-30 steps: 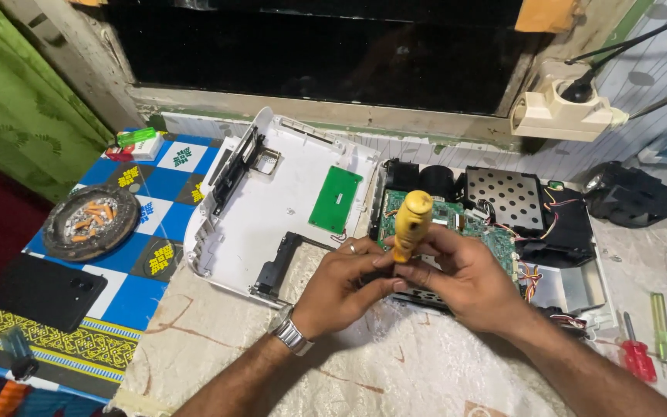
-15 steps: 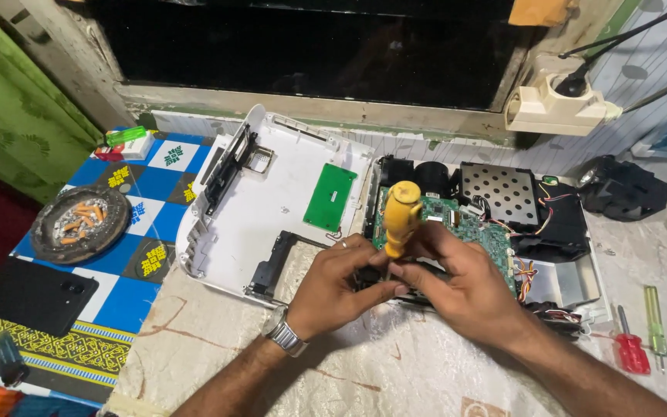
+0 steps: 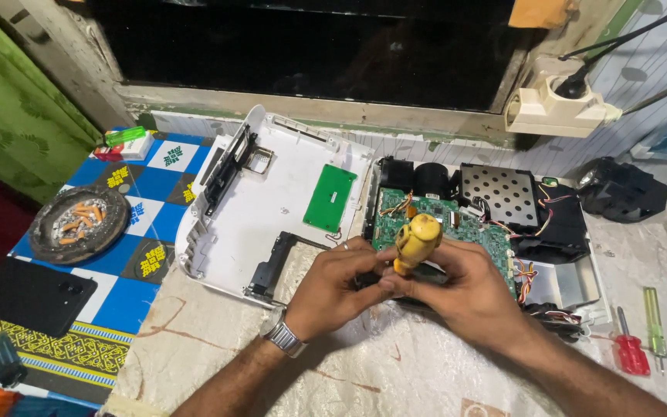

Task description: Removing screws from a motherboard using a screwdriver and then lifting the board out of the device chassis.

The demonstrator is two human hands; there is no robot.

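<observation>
2 hands (image 3: pixel 341 289) (image 3: pixel 468 297) closed around a rigid yellow-handled screwdriver (image 3: pixel 416 241); we judged the fragile circuit board (image 3: pixel 465 228), at 12 o'clock, best untouched.

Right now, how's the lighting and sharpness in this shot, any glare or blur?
Head view: even, soft light; the window is black; the white cover is bright but not blown out; the hands' shadow is faint; the yellow screwdriver and circuit board are sharp; edges bend slightly.

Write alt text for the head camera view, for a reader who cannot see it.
Two bare hands, left hand and right hand, meet around a yellow-handled screwdriver held upright over the green circuit board of an opened device. Its white cover lies to the left, an ashtray beyond it, a red screwdriver to the right.
</observation>
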